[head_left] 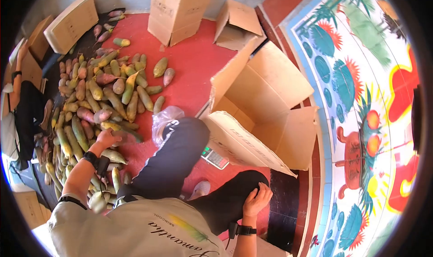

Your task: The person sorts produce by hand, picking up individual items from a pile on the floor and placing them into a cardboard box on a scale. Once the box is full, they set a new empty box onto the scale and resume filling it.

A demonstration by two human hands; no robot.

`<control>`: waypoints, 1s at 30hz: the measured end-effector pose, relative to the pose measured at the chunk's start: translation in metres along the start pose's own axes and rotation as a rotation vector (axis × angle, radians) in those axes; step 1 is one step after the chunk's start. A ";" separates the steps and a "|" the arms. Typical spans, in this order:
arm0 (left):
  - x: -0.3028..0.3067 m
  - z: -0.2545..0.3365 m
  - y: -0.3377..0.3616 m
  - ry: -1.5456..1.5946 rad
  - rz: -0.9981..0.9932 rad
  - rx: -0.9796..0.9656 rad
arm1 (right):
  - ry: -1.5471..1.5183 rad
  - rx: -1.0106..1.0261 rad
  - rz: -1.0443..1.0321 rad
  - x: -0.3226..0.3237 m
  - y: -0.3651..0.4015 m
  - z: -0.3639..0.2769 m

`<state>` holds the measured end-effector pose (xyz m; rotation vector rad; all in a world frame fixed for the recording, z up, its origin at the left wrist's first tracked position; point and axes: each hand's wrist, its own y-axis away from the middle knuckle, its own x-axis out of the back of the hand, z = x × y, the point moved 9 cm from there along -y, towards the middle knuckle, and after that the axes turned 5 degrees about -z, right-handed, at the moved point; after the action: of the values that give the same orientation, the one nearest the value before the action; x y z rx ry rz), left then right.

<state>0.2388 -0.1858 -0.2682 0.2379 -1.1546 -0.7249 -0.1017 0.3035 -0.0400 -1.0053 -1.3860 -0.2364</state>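
My left hand reaches down into a large heap of green and pinkish radishes on the floor. Its fingers close round a slightly blurred greenish radish at the heap's near right edge. My right hand lies on my right knee, fingers stretched out, holding nothing. Between my knees and the wall stands a big cardboard box with its flaps up. The part of its inside that shows holds nothing. Partly under its near flap is a scale with a lit green display and keys.
A clear plastic bag lies beside my left knee. Further cardboard boxes stand at the back, one tall and one tipped open. Another person sits at far left beside the heap. A painted tile wall bounds the right.
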 end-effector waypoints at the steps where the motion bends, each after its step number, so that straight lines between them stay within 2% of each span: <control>1: 0.014 0.006 0.000 0.042 0.113 -0.050 | -0.010 -0.001 0.010 -0.002 0.002 0.004; 2: 0.020 0.010 -0.003 0.035 0.118 -0.068 | -0.007 -0.015 0.024 -0.003 0.003 0.008; 4: 0.054 0.022 -0.007 0.166 0.323 -0.166 | -0.028 -0.003 0.040 -0.005 0.005 0.009; 5: 0.063 0.033 -0.007 0.409 0.252 -0.224 | -0.037 -0.009 0.041 -0.006 0.006 0.010; 6: 0.083 0.071 0.026 0.559 0.170 -0.156 | -0.037 -0.023 0.053 -0.004 0.006 0.011; 10: 0.143 0.142 0.059 0.892 0.248 -0.460 | -0.072 -0.028 0.054 -0.003 0.004 0.009; 14: 0.187 0.232 0.115 0.861 0.308 -0.729 | -0.087 -0.016 0.070 -0.002 0.005 0.011; 15: 0.189 0.250 0.123 0.856 0.302 -0.735 | -0.086 -0.024 0.072 -0.001 0.005 0.011; 17: 0.190 0.297 0.146 0.866 0.228 -0.907 | -0.091 -0.025 0.078 0.003 0.004 0.010; 20: 0.180 0.352 0.165 0.785 0.178 -1.030 | -0.086 0.004 0.075 0.011 0.000 0.011; 21: 0.175 0.366 0.167 0.783 0.168 -1.031 | -0.083 -0.005 0.073 0.015 -0.003 0.014; 23: 0.158 0.398 0.176 0.712 0.073 -1.085 | -0.046 0.040 0.224 0.039 -0.010 0.017; 26: 0.135 0.434 0.187 0.641 0.011 -1.142 | -0.020 0.032 0.342 0.069 -0.023 0.022; 28: 0.125 0.453 0.190 0.623 -0.015 -1.157 | -0.012 0.039 0.353 0.081 -0.035 0.019; 30: 0.111 0.470 0.190 0.472 0.029 -1.186 | 0.050 0.086 0.351 0.085 -0.046 0.009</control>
<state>-0.0817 -0.0251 0.1065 -0.5827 -0.1596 -1.1327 -0.1195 0.3174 0.0545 -1.1427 -1.1420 0.0577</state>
